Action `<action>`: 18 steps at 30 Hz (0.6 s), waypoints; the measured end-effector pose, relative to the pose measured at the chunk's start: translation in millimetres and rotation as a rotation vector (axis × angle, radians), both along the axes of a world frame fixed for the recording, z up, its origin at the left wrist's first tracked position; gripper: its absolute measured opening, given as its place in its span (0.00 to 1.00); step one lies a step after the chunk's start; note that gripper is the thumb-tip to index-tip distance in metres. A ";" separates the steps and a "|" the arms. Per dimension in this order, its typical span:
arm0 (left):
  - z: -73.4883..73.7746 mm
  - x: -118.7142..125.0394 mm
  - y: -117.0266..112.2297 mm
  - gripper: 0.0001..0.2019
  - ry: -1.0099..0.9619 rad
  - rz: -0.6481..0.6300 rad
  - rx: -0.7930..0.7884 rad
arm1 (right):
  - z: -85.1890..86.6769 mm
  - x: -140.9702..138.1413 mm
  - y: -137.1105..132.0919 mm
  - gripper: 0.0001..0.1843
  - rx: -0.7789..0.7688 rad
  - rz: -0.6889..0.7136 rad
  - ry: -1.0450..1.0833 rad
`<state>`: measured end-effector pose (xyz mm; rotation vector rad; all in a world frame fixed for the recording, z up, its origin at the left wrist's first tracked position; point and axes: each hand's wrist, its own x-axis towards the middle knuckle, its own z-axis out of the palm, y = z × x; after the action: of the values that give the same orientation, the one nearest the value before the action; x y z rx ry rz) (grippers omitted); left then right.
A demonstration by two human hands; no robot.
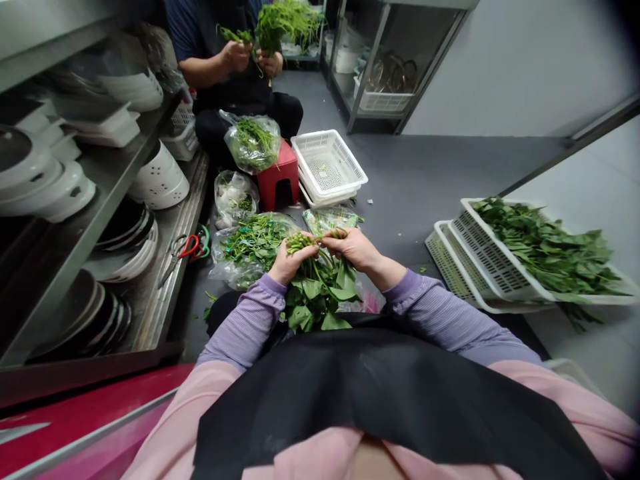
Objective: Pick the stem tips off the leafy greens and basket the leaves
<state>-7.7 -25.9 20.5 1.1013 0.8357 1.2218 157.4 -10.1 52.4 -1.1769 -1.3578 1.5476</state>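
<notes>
A bunch of leafy greens (320, 293) hangs leaves-down over my lap, its cut stem ends pointing up. My left hand (293, 259) is wrapped round the bundled stems. Beside it, my right hand (353, 248) pinches stem ends from the same bunch, with the thumb and fingers pressed together. Just beyond my left hand lies an opened plastic bag of trimmed greens (257, 240). Another bag with green and white contents (330, 219) rests on the floor past my hands.
A co-worker (220, 73) sits opposite, holding green shoots (285, 27). A plastic bag of greens (253, 143) rests on a red stool (279, 175) beside white baskets (330, 167). At right, a stacked basket (505, 257) holds leafy greens. Scissors (190, 247) lie on the left shelf (170, 273) near dishes.
</notes>
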 end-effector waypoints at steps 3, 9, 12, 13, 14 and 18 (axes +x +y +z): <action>-3.4 0.9 1.8 0.12 -0.086 0.034 -0.044 | 3.4 -11.1 -5.3 0.19 0.046 -0.024 0.012; -10.1 3.2 6.2 0.13 -0.260 -0.035 -0.183 | 12.0 -21.3 -8.8 0.23 0.068 0.047 0.036; -8.1 2.0 5.6 0.11 -0.292 -0.078 -0.188 | 11.6 -20.0 -6.6 0.26 0.071 0.068 0.019; -6.2 0.4 5.0 0.11 -0.293 -0.089 -0.173 | 10.9 -17.3 -5.8 0.26 0.069 0.085 0.008; -4.1 -1.7 4.5 0.10 -0.292 -0.095 -0.155 | 10.3 -13.3 -5.1 0.25 0.062 0.120 -0.010; 3.0 -10.9 3.0 0.10 -0.289 -0.095 -0.078 | 10.0 10.1 -4.8 0.19 -0.019 0.385 -0.145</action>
<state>-18.6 -22.9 23.5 0.8657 0.5984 1.2229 167.5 -14.8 62.5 -1.1013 -1.7488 1.7686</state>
